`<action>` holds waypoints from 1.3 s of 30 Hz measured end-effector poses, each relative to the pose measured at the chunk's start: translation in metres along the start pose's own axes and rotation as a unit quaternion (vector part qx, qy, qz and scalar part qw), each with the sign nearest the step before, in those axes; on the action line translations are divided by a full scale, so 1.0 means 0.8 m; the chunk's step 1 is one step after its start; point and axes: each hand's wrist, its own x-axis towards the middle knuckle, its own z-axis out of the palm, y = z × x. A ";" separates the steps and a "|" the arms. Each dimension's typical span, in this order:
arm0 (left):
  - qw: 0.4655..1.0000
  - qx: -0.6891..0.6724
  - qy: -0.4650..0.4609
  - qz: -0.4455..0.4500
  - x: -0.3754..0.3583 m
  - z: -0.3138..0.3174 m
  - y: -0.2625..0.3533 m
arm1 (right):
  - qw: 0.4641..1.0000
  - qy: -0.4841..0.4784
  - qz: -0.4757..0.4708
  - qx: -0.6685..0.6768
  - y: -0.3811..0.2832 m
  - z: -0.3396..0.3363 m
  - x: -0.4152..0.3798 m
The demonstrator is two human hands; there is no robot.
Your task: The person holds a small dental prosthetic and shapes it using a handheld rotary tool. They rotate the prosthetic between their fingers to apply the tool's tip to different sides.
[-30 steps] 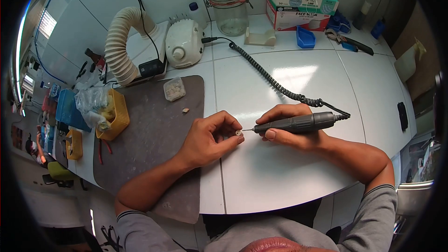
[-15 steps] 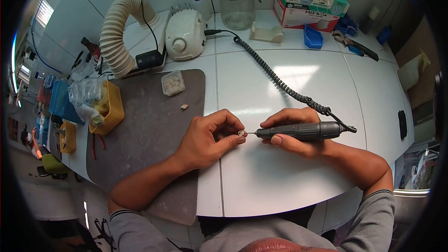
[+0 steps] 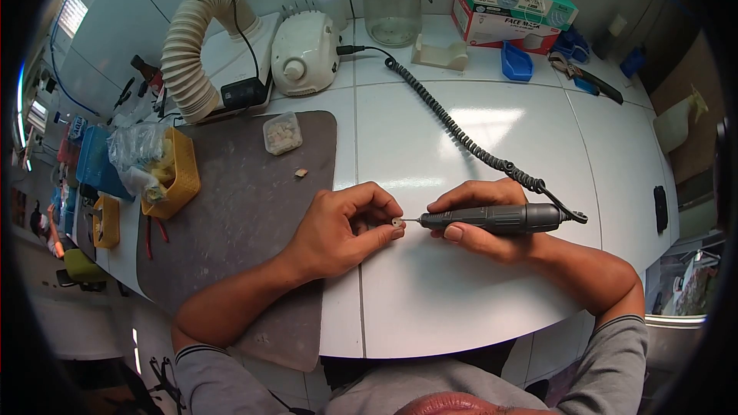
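Observation:
Between the thumb and forefinger of my left hand (image 3: 342, 229) is a small pale piece (image 3: 397, 223). My right hand (image 3: 488, 219) is wrapped round a dark rotary handpiece (image 3: 500, 218), which lies level and points left. Its thin metal bit (image 3: 412, 220) reaches the small piece; whether it touches is too small to tell. A coiled black cord (image 3: 453, 127) runs from the handpiece's rear to a white control box (image 3: 305, 54).
A grey mat (image 3: 246, 184) carries a clear tub of pale pieces (image 3: 283, 134) and one loose piece (image 3: 300, 174). Yellow baskets (image 3: 181, 184) stand left. Behind are a ribbed hose (image 3: 181, 61), glass jar (image 3: 390, 11), mask boxes (image 3: 507, 15) and pliers (image 3: 596, 83). Another person is far left.
The view has shifted slightly. Both hands keep their grips, and the small pale piece appears slightly turned at the bit.

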 end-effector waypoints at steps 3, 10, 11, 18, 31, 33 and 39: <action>1.000 0.008 0.000 0.001 0.000 0.000 0.002 | 1.000 -0.007 0.007 -0.006 0.000 -0.001 0.000; 1.000 0.014 -0.005 -0.009 0.000 -0.001 0.009 | 1.000 -0.004 -0.014 -0.010 0.003 0.000 0.001; 1.000 0.009 -0.004 -0.008 0.000 -0.001 0.008 | 1.000 -0.004 -0.015 -0.012 0.003 0.001 0.001; 1.000 0.026 -0.008 -0.012 0.000 -0.001 0.012 | 0.998 -0.001 -0.036 -0.050 0.006 0.003 0.001; 0.999 0.036 -0.011 -0.027 0.000 -0.002 0.021 | 0.999 0.018 -0.037 -0.009 0.009 0.000 -0.001; 0.999 0.038 -0.012 -0.027 -0.001 -0.002 0.020 | 0.999 0.005 -0.028 -0.019 0.006 -0.001 -0.001; 0.999 0.033 -0.017 -0.024 -0.001 -0.002 0.017 | 0.999 0.005 -0.032 -0.027 0.003 0.003 0.000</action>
